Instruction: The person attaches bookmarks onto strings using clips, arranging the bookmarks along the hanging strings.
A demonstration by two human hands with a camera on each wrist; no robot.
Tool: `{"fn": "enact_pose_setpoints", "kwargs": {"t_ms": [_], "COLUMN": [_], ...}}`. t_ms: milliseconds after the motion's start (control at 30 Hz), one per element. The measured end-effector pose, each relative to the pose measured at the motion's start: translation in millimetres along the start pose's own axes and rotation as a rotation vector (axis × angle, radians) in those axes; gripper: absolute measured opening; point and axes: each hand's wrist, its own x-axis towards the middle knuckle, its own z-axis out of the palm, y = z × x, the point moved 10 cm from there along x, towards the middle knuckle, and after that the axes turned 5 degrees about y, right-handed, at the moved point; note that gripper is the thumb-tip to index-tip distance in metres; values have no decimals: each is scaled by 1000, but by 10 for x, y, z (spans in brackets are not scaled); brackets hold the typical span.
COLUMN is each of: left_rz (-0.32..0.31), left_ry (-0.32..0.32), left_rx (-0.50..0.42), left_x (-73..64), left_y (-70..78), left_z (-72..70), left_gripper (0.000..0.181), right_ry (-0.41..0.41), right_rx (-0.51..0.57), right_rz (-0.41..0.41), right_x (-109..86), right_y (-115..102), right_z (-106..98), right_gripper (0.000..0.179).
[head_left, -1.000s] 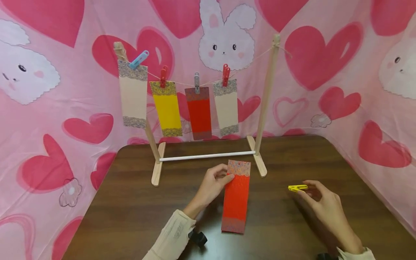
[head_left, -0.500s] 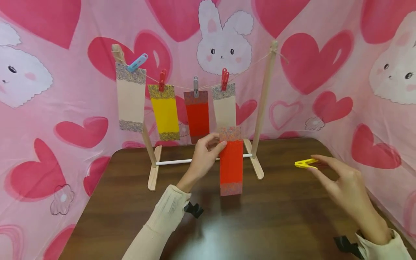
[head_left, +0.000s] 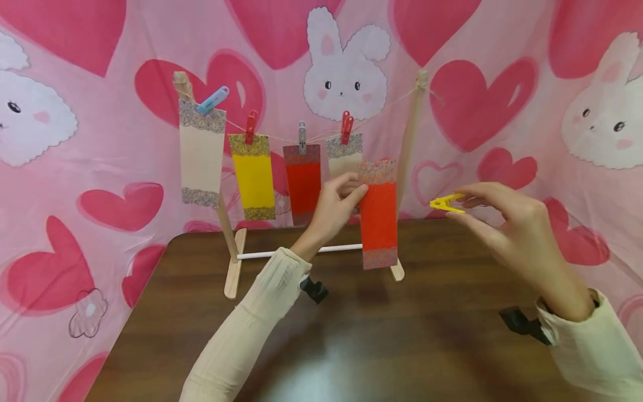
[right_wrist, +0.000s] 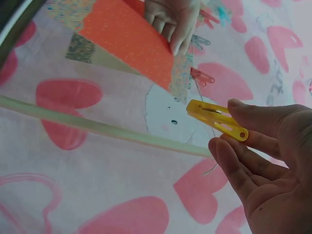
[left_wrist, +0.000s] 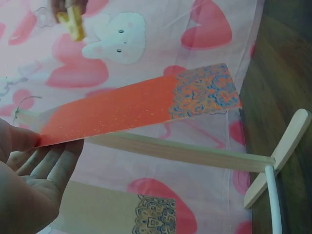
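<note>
My left hand (head_left: 337,207) pinches the left edge of a red card (head_left: 379,218) with patterned lace-like bands at both ends, near its upper part. The card hangs upright in the air, in front of the right part of the string. My right hand (head_left: 517,229), off to the right, pinches a yellow clothespin (head_left: 446,203) between thumb and fingers. In the right wrist view the clothespin (right_wrist: 214,117) points at the card's patterned upper end (right_wrist: 180,80). Behind the held card, a cream card (head_left: 344,162) is partly hidden.
A wooden stand with a right post (head_left: 409,139) and white crossbar (head_left: 261,255) stands on the brown table (head_left: 201,324). From its string hang a cream card (head_left: 201,159), a yellow card (head_left: 253,184) and a red card (head_left: 303,184), held by blue (head_left: 213,100), red (head_left: 251,127) and grey clothespins (head_left: 302,137).
The left hand has lifted the red card from low over the table up toward the string, lately shifting right. The right hand has risen with the yellow clothespin and come closer to the card.
</note>
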Motion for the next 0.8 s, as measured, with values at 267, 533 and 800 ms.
{"fn": "enact_pose_setpoints", "kwargs": {"t_ms": [267, 533, 800], "left_rz": [-29, -32, -38], "left_ry": [22, 45, 68], "left_rx": [-16, -42, -88], "left_x": [150, 337, 487], "left_y": [8, 116, 170], "left_z": [29, 99, 146], "left_gripper": [36, 34, 29], "right_ry": [-30, -37, -100], "right_rx": [-7, -47, -87], "right_rz": [-58, -73, -82], "right_x": [390, 889, 1387], "right_y": [-41, -49, -38], "right_z": [116, 147, 242], "right_gripper": [49, 40, 23]}}
